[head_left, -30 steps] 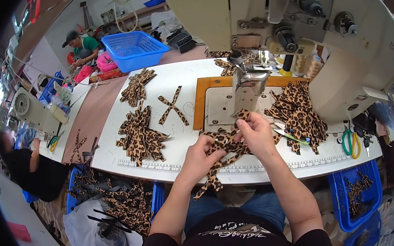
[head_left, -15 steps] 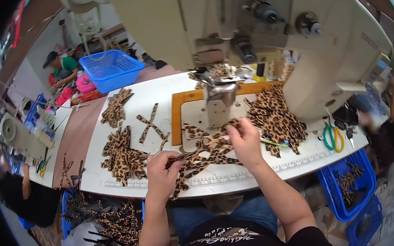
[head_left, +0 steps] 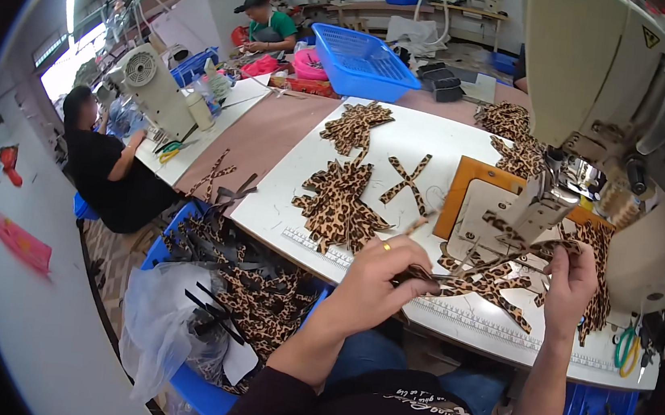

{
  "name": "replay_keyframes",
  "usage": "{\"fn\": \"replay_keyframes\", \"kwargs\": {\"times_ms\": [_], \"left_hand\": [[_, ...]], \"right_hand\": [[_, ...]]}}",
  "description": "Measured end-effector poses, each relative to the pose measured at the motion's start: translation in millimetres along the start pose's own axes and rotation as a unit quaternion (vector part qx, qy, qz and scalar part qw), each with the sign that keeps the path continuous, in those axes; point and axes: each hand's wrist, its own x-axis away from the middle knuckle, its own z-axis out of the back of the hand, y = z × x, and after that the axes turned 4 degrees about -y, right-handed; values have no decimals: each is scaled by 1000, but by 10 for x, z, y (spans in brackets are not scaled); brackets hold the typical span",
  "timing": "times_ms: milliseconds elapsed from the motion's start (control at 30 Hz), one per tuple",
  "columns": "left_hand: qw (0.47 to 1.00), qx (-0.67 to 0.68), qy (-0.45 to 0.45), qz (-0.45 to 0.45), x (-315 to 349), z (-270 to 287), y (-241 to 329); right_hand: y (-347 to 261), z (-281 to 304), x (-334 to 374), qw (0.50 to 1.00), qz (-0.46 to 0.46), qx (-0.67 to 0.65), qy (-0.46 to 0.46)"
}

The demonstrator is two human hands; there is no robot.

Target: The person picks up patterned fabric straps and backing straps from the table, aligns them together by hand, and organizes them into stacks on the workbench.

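Note:
My left hand [head_left: 372,289], with a ring on one finger, is closed on a leopard-print fabric strip whose dark end curls out by the thumb. My right hand [head_left: 571,289] pinches another leopard-print strip [head_left: 549,247] in front of the sewing machine's metal post [head_left: 544,199]. Below and between the hands, joined leopard-print strips [head_left: 494,293] lie along the table's near edge. To the left of the machine sit a crossed pair of strips [head_left: 406,181] and a fanned pile of strips [head_left: 339,202]. My fingers partly hide what they hold.
A blue basket [head_left: 364,61] stands at the table's far side. Green and yellow-handled scissors [head_left: 626,350] lie at the right. A blue bin [head_left: 161,253] with leopard-print pieces and a plastic bag [head_left: 167,312] is at lower left. Co-workers sit at the far left and back.
The view has swung left, bringing more of the room in. My hands are farther apart, and the right hand now lifts a strip beside the machine post.

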Motion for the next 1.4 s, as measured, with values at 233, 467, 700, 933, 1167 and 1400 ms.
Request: {"fn": "replay_keyframes", "kwargs": {"times_ms": [233, 467, 700, 933, 1167, 1400], "left_hand": [[997, -53, -23, -53, -43, -184, 106], [974, 107, 97, 175, -285, 303, -230], [955, 25, 130, 266, -620, 439, -1147], [967, 178, -16, 182, -839, 108, -413], [972, -104, -174, 117, -983, -1219, -653], [945, -312, -95, 23, -680, -1555, -566]], "right_hand": [[-449, -393, 326, 952, -89, -111, -273], [-441, -331, 254, 980, 3, -130, -150], [-25, -581, 130, 992, 34, 10, -124], [637, -123, 147, 991, -105, -79, -6], [868, -197, 284, 992, -93, -70, 46], [666, -190, 496, 998, -11, 59, -23]]}}
